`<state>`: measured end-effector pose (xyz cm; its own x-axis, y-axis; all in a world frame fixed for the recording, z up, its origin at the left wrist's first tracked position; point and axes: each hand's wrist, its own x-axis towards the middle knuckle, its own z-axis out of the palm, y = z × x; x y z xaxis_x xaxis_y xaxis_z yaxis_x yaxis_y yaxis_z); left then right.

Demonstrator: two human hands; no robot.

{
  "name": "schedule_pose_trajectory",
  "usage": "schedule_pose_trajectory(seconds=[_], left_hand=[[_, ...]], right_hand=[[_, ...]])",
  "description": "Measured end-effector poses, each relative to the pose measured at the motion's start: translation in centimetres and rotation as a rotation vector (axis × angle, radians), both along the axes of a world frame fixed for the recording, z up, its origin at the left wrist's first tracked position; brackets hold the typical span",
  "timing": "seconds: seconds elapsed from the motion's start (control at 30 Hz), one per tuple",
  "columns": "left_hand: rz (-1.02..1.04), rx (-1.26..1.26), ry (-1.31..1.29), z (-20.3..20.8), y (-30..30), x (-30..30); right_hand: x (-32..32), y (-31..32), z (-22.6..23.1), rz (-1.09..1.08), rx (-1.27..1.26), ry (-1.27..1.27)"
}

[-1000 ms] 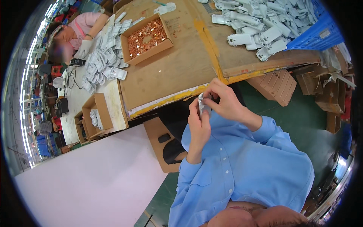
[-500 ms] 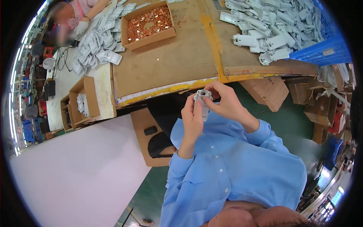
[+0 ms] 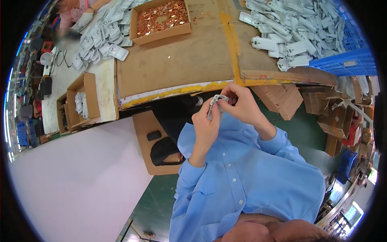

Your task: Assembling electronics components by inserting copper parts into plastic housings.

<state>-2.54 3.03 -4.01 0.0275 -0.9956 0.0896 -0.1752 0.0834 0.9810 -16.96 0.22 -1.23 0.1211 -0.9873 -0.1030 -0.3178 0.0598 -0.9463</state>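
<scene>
Close to the table's front edge, I hold a light grey plastic casing (image 3: 215, 102) in front of my chest. My left hand (image 3: 205, 127) is closed round its lower part, with the thumb along it. At its upper end the fingers of my right hand (image 3: 244, 105) pinch together against the rim; any small piece between them is hidden. The casing is tilted, so its frame-like end shows nearly edge-on. On the table ahead stands a cardboard tray (image 3: 161, 39) of small copper-coloured metal pieces.
Many similar casings (image 3: 298, 36) lie piled at the far right beside a blue crate (image 3: 344, 64). Another pile (image 3: 100, 38) is at the far left, near a co-worker's gloved hand (image 3: 82, 21). A small open carton (image 3: 90, 99) sits on the left table. Cardboard boxes (image 3: 278, 99) stand below at right.
The casing has turned in my hands, from its open frame facing up to nearly edge-on. My right fingers have stayed at its upper end. The whole view has shifted slightly.
</scene>
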Motion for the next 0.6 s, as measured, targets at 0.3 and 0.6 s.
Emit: schedule_pose_trajectory(seconds=[0.3, 0.6], left_hand=[[0.045, -0.022, 0.004, 0.0, 0.5, -0.2], [-0.107, 0.193, 0.193, -0.4, 0.1, 0.1]], right_hand=[[0.7, 0.6, 0.0, 0.008, -0.074, 0.002], [-1.0, -0.1, 0.6, 0.107, -0.029, 0.033]])
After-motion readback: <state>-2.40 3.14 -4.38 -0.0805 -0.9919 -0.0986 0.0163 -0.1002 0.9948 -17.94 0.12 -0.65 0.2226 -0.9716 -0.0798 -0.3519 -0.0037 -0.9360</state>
